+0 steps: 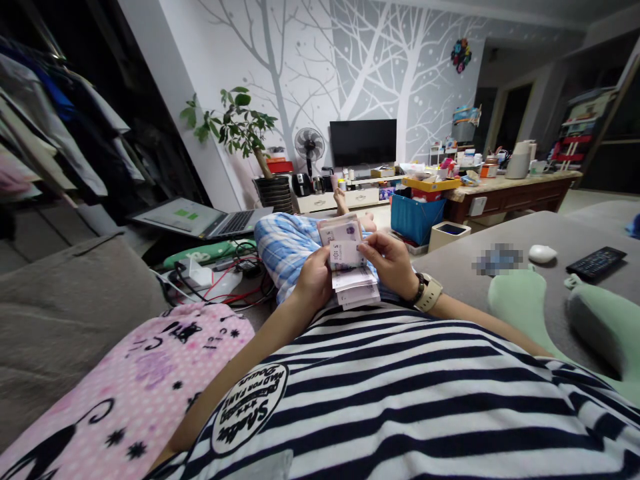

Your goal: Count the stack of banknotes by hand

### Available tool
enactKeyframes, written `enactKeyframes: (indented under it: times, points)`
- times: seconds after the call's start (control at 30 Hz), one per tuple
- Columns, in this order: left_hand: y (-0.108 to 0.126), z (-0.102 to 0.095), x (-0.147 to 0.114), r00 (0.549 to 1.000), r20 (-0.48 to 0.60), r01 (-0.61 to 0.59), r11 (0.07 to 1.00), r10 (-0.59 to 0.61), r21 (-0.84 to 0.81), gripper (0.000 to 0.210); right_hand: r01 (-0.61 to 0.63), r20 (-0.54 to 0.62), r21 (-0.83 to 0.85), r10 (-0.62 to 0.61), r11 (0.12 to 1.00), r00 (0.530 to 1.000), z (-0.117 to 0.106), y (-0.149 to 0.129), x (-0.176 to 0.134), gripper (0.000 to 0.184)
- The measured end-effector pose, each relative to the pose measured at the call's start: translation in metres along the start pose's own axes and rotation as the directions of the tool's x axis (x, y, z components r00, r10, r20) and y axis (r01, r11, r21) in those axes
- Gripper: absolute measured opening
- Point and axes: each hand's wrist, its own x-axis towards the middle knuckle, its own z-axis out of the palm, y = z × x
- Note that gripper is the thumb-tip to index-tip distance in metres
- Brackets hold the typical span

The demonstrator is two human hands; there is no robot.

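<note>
A stack of banknotes (pixel 345 257) is held over my lap, some notes fanned upward and others hanging down toward my shirt. My left hand (pixel 314 277) is closed around the left side of the stack, its thumb lying on the notes. With thumb and fingertips, my right hand (pixel 393 263) pinches the right edge of a note near the top. The number 5 shows on the notes facing me. A watch with a pale strap (pixel 429 292) and a dark bracelet are on my right wrist. Below the notes are my blue checked trousers (pixel 285 247) and striped shirt.
To the left, an open laptop (pixel 200 219) sits near a power strip with tangled cables (pixel 220 280). A pink cushion (pixel 165 373) lies beside my left arm. On the right, the sofa holds a white mouse (pixel 543 253), a dark remote (pixel 596 264) and a green neck pillow (pixel 517 300).
</note>
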Motion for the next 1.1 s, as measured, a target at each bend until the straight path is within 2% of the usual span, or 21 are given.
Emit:
enactKeyframes:
  times: [0.3, 0.47, 0.77, 1.1]
  points:
    - [0.000, -0.005, 0.003, 0.999, 0.018, -0.049, 0.999, 0.048, 0.020, 0.042, 0.009, 0.021, 0.010, -0.009, 1.000, 1.000, -0.002, 0.003, -0.001, 0.056]
    - [-0.003, -0.008, 0.008, 0.997, 0.065, -0.039, 0.999, 0.041, -0.029, 0.038, 0.010, 0.026, 0.006, -0.010, 1.000, 1.000, -0.002, -0.003, -0.001, 0.051]
    - [-0.005, -0.012, 0.009, 0.998, 0.064, -0.014, 1.000, 0.016, -0.025, 0.041, 0.024, 0.059, 0.013, -0.025, 1.000, 0.998, -0.004, -0.010, 0.000, 0.067]
    - [-0.007, -0.016, 0.011, 0.996, 0.092, 0.008, 0.999, -0.005, -0.035, 0.044, -0.012, 0.106, 0.003, 0.012, 1.000, 0.994, -0.005, -0.015, -0.001, 0.067]
